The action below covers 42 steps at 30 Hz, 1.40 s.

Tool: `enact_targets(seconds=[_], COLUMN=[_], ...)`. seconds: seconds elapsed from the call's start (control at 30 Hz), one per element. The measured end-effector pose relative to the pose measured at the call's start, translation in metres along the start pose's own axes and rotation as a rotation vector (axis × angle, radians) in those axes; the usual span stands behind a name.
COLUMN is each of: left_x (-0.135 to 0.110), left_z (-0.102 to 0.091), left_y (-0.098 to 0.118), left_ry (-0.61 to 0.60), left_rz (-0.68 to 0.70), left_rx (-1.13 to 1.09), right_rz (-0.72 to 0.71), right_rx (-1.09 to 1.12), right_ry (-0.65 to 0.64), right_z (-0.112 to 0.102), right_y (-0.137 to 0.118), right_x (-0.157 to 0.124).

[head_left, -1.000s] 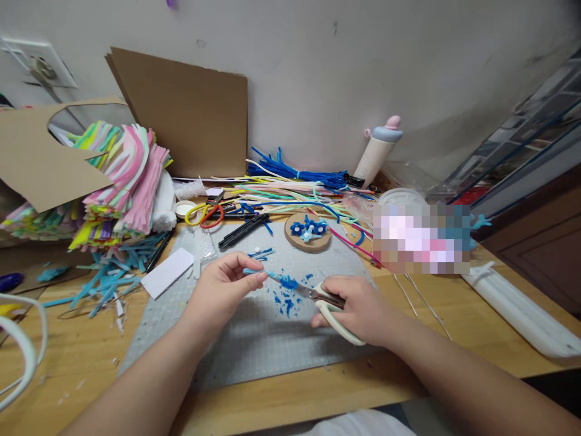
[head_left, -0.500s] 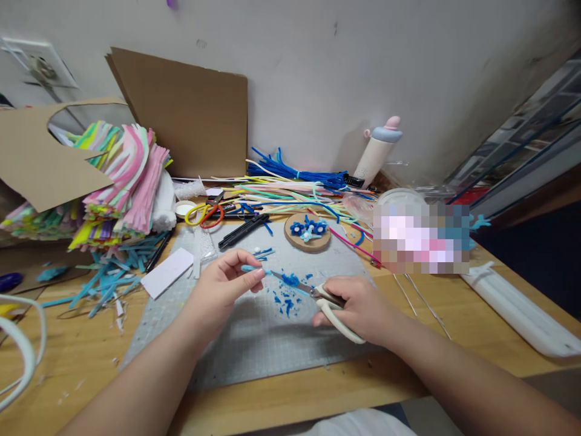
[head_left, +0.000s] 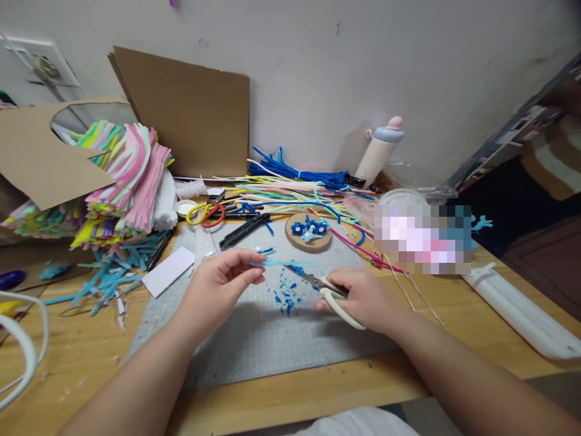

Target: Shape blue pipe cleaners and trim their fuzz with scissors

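My left hand (head_left: pixel 233 275) pinches a light blue pipe cleaner (head_left: pixel 284 263), which reaches out to the right above the mat. Closed round the cream handles of a pair of scissors (head_left: pixel 313 278) is my right hand (head_left: pixel 363 300). The blades point left, just below the pipe cleaner; whether they touch it I cannot tell. Dark blue fuzz clippings (head_left: pixel 288 297) lie scattered on the grey cutting mat (head_left: pixel 254 351) under the blades. Beyond the hands, a round brown disc (head_left: pixel 313 245) carries several small blue flowers with white centres.
Bundled pipe cleaners (head_left: pixel 299 175) lie along the wall, with yellow-and-orange-handled scissors (head_left: pixel 211 213) and a black pen-like tool (head_left: pixel 245 230) in front. A pale bottle (head_left: pixel 379 154) stands behind. Pastel bundles (head_left: pixel 131 175) fill the left; a white wrapped pack (head_left: pixel 526 312) lies right.
The light blue pipe cleaner now stretches further right and sits higher. My right hand and the scissors have shifted slightly right and up, with the blades now below the strand.
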State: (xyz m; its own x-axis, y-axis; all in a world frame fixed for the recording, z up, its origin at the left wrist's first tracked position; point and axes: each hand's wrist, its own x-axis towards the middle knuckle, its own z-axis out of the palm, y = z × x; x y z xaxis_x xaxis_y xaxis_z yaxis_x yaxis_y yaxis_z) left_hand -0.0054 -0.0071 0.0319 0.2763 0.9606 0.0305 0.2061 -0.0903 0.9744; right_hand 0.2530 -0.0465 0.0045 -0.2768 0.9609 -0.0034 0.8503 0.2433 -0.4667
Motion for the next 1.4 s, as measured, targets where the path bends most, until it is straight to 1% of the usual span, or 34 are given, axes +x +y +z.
enact_targets(seconds=[0.1, 0.23, 0.3, 0.4, 0.47, 0.57, 0.67, 0.83, 1.0, 1.17, 1.3, 1.4], left_x=[0.000, 0.000, 0.000, 0.002, 0.003, 0.005, 0.006, 0.005, 0.003, 0.002, 0.003, 0.004], left_z=[0.002, 0.002, 0.001, -0.002, -0.004, -0.005, -0.006, -0.005, -0.003, -0.003, -0.003, -0.003], left_y=[0.000, 0.002, 0.002, -0.001, -0.002, -0.003, -0.004, -0.004, -0.001, -0.003, -0.004, -0.004], left_ry=[0.023, 0.043, 0.051, 0.055, 0.044, 0.008, -0.032, -0.089, -0.115, -0.125, -0.137, -0.126], left_rz=[0.034, 0.037, 0.030, -0.017, -0.055, -0.092, -0.101, -0.077, -0.076, -0.053, -0.038, -0.036], left_rx=[0.014, 0.026, -0.008, -0.097, -0.158, -0.238, -0.254, -0.223, -0.228, -0.244, -0.261, -0.271], right_rz=[-0.043, -0.068, -0.034, 0.066, 0.117, 0.141, 0.117, -0.004, -0.079, -0.109, -0.109, -0.104], right_rx=[0.009, 0.000, -0.024, -0.053, -0.045, -0.021, 0.003, 0.022, -0.019, -0.009, 0.035, 0.041], right_ry=[-0.011, -0.032, -0.040, -0.032, -0.011, 0.043, 0.065, -0.021, -0.028, -0.027, -0.037, -0.018], right_z=[0.003, 0.004, 0.004, 0.001, -0.002, -0.007, -0.010, -0.008, -0.005, -0.002, 0.000, 0.001], right_y=[-0.003, -0.005, -0.004, -0.001, 0.000, -0.001, -0.004, -0.005, -0.007, -0.009, -0.008, -0.006], right_x=[-0.001, -0.002, -0.001, 0.002, 0.004, 0.004, 0.003, 0.000, 0.000, -0.001, -0.002, -0.002])
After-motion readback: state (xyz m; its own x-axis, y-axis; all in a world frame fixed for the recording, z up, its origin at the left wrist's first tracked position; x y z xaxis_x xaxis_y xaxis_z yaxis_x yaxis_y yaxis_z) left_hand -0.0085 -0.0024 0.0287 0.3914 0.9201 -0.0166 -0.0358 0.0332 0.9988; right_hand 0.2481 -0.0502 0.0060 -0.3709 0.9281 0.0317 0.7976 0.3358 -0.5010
